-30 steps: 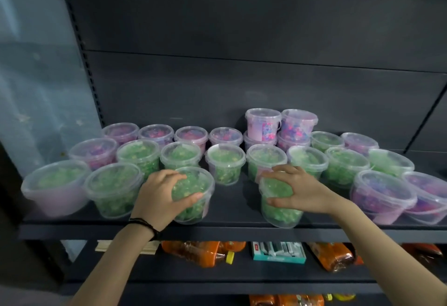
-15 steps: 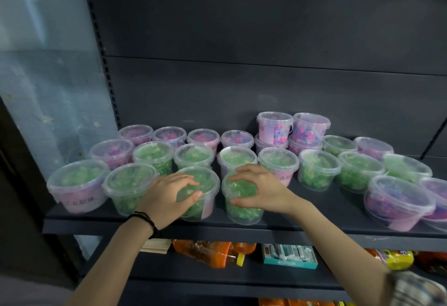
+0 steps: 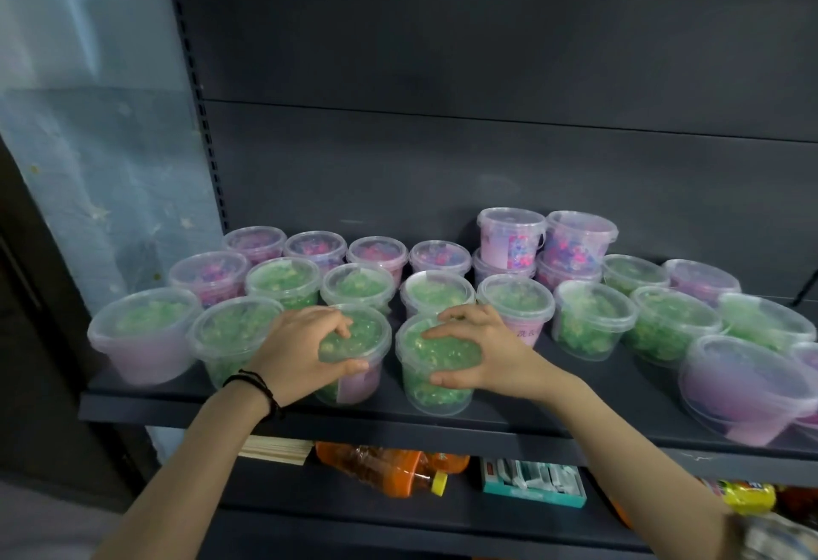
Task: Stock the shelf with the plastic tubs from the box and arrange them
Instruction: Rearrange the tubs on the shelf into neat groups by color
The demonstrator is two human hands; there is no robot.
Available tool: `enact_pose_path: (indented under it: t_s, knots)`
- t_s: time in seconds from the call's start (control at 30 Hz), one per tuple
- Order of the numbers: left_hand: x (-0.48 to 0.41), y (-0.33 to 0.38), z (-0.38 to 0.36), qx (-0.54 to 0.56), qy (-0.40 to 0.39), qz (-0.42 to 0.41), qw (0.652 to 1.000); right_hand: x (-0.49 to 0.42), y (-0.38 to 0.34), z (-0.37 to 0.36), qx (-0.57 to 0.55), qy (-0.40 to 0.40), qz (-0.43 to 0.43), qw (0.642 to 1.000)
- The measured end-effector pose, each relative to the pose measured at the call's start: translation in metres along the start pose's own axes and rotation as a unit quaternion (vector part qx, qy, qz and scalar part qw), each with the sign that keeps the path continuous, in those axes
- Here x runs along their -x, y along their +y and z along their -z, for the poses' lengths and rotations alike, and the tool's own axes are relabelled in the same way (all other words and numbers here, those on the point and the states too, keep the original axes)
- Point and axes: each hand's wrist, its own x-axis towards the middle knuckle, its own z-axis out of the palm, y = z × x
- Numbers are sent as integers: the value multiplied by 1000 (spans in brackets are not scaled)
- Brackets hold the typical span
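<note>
The left hand (image 3: 301, 351) grips the left tub (image 3: 367, 334) from above, fingers curled over the lid and thumb on the near wall. The right hand (image 3: 482, 356) grips the right tub (image 3: 438, 353) the same way. Both tubs stand upright under the palms near the front edge of the shelf (image 3: 509, 431), just beside each other, with a thin gap between the two thumbs. This top grip probably serves to slide and square the tubs rather than lift them. The green row (image 3: 436, 294) just beyond the fingertips gives a line to match. The box is not in view. A second ago the right tub stood well apart from the left thumb. It has since been drawn in, while the left tub has stayed put.
</note>
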Motion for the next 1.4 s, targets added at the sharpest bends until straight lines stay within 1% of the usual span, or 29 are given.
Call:
enact_pose_path:
  t_s: [0.07,0.17,0.27,0.33,0.4,0.53,0.63,0.67,0.8,0.87,0.93,1.0,1.07,1.17,1.23,1.27,1.33,1.4]
  knots:
    - [2,-6,2,2,-8,3,1000,0,3,-2,12,18,7,1000]
    - [9,-8,4,-7,-55,4,998,2,10,-4,37,44,1,998]
    - [12,-12,5,-31,-82,-7,996,4,15,-4,17,49,5,999]
    - [11,-9,6,-41,-93,2,995,3,16,-4,13,49,13,999]
    - [9,-2,5,-51,-79,5,996,1,15,-5,2,48,19,999]
    - [1,11,0,-94,-15,-4,995,-1,10,-7,-22,33,24,999]
    - [0,11,-2,-123,-20,-11,992,1,11,3,-49,0,31,998]
    - [1,9,-1,-107,-20,-18,994,2,12,8,-54,-13,30,998]
    - [8,-2,5,28,6,-42,999,15,21,29,-93,-65,-15,993]
    - [10,-4,5,55,10,-35,998,22,23,36,-137,-83,-27,987]
    - [9,-1,4,61,-1,-17,998,27,21,36,-154,-79,-35,984]
    - [6,4,2,41,4,-13,999,29,9,31,-132,-51,-41,989]
    - [4,8,-1,11,7,-28,1000,24,-6,20,-87,-23,-37,995]
    - [3,7,-3,-17,2,-43,999,12,-25,-4,37,35,-29,998]
    - [6,4,-3,-8,8,-46,999,7,-30,-19,113,64,-11,991]
    - [7,2,-3,0,10,-46,999,5,-31,-24,132,73,-3,989]
    - [8,-3,-3,21,6,-46,999,7,-31,-24,123,69,-10,990]
    - [11,-7,-1,28,3,-53,998,12,-29,-17,92,47,-22,994]
